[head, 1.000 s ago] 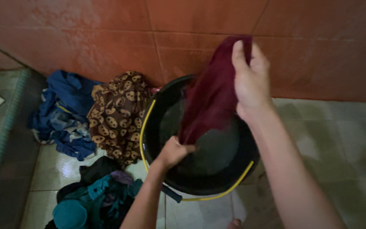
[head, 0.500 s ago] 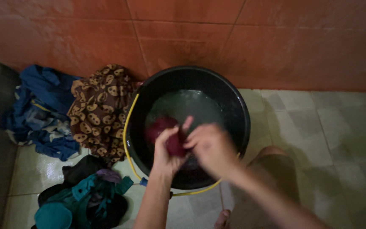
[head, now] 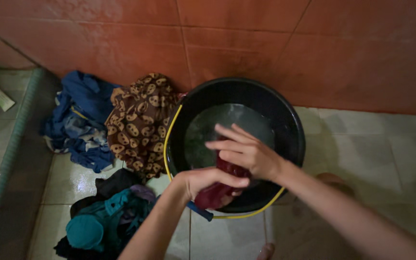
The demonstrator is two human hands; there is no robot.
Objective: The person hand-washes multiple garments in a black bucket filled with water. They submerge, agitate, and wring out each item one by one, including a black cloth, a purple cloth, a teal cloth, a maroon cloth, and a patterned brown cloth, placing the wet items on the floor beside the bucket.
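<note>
Fingers: the right hand [head: 249, 154] lies on the maroon cloth [head: 217, 190] with its fingers stretched out and loosely spread, pressing rather than clasping; the left hand [head: 208, 179] has its fingers curled shut around the cloth's lower end.
Change: a second ago the cloth hung full length from the raised right hand above the bucket; half a second ago both hands bunched it low over the water. Now it is a tight wad at the near rim.
Cloth: it sits over the near edge of the black bucket [head: 285, 120], above the yellow handle [head: 169, 144].
Axis: the wad runs slantwise, from the left fist up and away toward the right palm.
Water: murky, inside the bucket.
Surroundings: a brown patterned garment [head: 140, 123], blue clothes [head: 80, 118] and a teal and dark pile [head: 107, 216] lie on the tiled floor [head: 362, 144], left of the bucket.
</note>
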